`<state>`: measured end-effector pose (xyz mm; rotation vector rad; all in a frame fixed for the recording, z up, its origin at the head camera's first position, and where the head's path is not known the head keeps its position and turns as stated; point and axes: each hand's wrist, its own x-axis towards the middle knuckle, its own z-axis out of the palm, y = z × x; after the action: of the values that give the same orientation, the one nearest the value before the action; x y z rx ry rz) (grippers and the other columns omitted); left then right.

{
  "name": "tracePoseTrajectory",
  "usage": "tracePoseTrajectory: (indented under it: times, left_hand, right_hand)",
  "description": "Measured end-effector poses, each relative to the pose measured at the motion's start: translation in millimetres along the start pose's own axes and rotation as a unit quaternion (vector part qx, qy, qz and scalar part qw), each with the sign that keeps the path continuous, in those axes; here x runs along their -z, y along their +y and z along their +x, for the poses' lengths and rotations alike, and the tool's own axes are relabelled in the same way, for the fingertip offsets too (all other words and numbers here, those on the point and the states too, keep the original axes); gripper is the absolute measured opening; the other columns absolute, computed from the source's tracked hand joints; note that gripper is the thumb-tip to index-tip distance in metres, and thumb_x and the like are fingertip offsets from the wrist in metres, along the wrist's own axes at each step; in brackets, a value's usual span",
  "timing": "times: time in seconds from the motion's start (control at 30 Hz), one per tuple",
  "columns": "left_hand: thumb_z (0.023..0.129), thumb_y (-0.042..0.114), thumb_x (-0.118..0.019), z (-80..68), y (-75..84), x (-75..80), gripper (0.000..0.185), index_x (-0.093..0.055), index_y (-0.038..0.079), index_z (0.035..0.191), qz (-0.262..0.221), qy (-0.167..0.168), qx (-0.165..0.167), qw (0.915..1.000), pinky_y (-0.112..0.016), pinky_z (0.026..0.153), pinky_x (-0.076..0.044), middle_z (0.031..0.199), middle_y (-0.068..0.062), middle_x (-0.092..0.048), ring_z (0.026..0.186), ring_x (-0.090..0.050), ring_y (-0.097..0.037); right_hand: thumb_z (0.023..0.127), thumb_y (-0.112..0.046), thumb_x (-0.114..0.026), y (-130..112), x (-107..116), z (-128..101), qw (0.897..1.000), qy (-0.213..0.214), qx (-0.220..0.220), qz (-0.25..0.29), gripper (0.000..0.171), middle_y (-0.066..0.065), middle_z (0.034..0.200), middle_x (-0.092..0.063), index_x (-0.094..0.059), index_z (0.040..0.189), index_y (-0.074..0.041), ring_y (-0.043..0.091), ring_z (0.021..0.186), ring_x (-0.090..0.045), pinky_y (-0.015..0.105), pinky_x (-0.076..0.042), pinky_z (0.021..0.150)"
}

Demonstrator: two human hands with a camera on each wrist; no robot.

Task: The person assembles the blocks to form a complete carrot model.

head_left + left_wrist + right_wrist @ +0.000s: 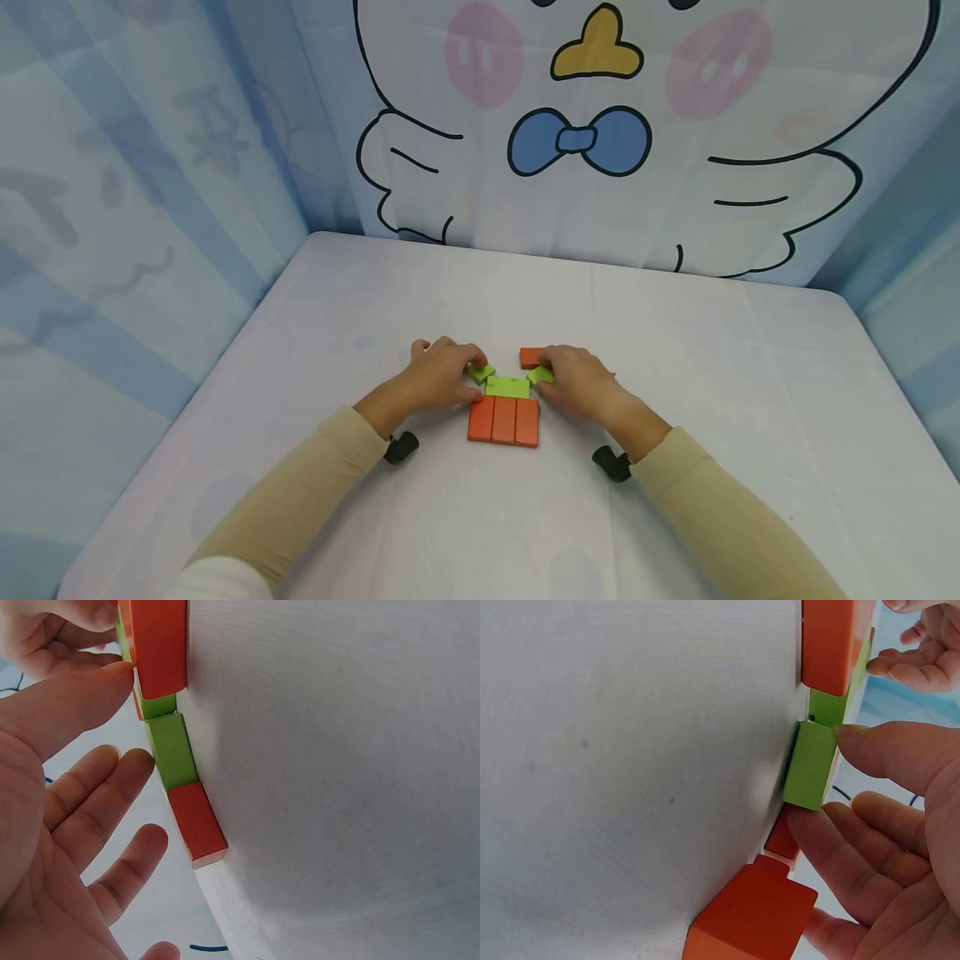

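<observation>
Fingers on the left hand (435, 379) are lying fairly straight and spread, tips touching a small green block (481, 372) just left of centre in the head view; in the left wrist view that same green block (172, 750) is sitting right at the fingertips (139, 761), with an orange block (196, 825) butted against its far end. Over on the other side, the right hand (577, 383) is pinching a second green block (540, 375) between thumb and fingers, and the right wrist view is showing the thumb pressing its top edge while the fingers (832, 825) are closing in under it.

Both small greens are angling off the top corners of a flat green piece (507, 387), which is sitting right above three orange blocks (504, 421) lined up side by side. One more orange block (531, 357) is peeking out behind the right hand's knuckles. Everything is lying on the white bench (675, 333), near the middle of the frame, with a cartoon bird curtain (600, 125) hanging across the top.
</observation>
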<state>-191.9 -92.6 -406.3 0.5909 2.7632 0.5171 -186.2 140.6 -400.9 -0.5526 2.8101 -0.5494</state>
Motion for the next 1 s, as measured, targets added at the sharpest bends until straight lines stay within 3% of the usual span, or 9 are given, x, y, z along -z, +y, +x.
tracePoseTrajectory:
  times: [0.23, 0.57, 0.77, 1.0]
  left_hand:
    - [0.089, 0.032, -0.078, 0.6, -0.3, -0.7, 0.037, -0.065, 0.02, 0.122, 0.001, -0.002, 0.001, 1.0, -0.062, 0.107, -0.019, 0.105, 0.009, -0.063, 0.117, -0.048, -0.021]
    - [0.089, 0.032, -0.077, 1.1, -0.1, -1.2, 0.037, -0.065, 0.02, 0.122, 0.005, 0.001, 0.003, 1.0, -0.062, 0.108, -0.018, 0.105, 0.009, -0.063, 0.119, -0.047, -0.022]
    - [0.089, 0.032, -0.077, 0.7, 0.2, -0.9, 0.036, -0.065, 0.02, 0.122, 0.003, 0.004, 0.002, 1.0, -0.062, 0.108, -0.018, 0.105, 0.009, -0.063, 0.119, -0.048, -0.022]
    - [0.089, 0.031, -0.077, 0.0, 0.9, 0.4, 0.036, -0.065, 0.019, 0.121, 0.002, 0.002, 0.004, 1.0, -0.062, 0.107, -0.018, 0.104, 0.009, -0.063, 0.117, -0.048, -0.021]
  right_hand:
    - [0.096, -0.018, -0.066, 0.2, -1.3, 1.2, 1.0, 0.007, -0.005, 0.006, 0.036, 0.009, 0.104, -0.06, -0.061, 0.125, 0.003, 0.027, 0.096, -0.054, 0.045, -0.046, 0.091]
    - [0.095, -0.017, -0.065, 0.3, -1.5, 3.3, 1.0, 0.01, -0.005, 0.008, 0.029, 0.006, 0.087, -0.054, -0.061, 0.117, 0.002, 0.025, 0.085, -0.052, 0.04, -0.043, 0.078]
    - [0.094, -0.017, -0.065, 0.8, -1.6, 3.8, 1.0, 0.015, 0.001, 0.014, 0.033, 0.007, 0.089, -0.053, -0.061, 0.12, 0.003, 0.025, 0.087, -0.051, 0.039, -0.043, 0.079]
    - [0.095, -0.019, -0.066, 1.0, -2.2, 3.8, 1.0, 0.014, 0.002, 0.005, 0.022, 0.005, 0.083, -0.051, -0.061, 0.11, -0.003, 0.022, 0.08, -0.05, 0.037, -0.04, 0.072]
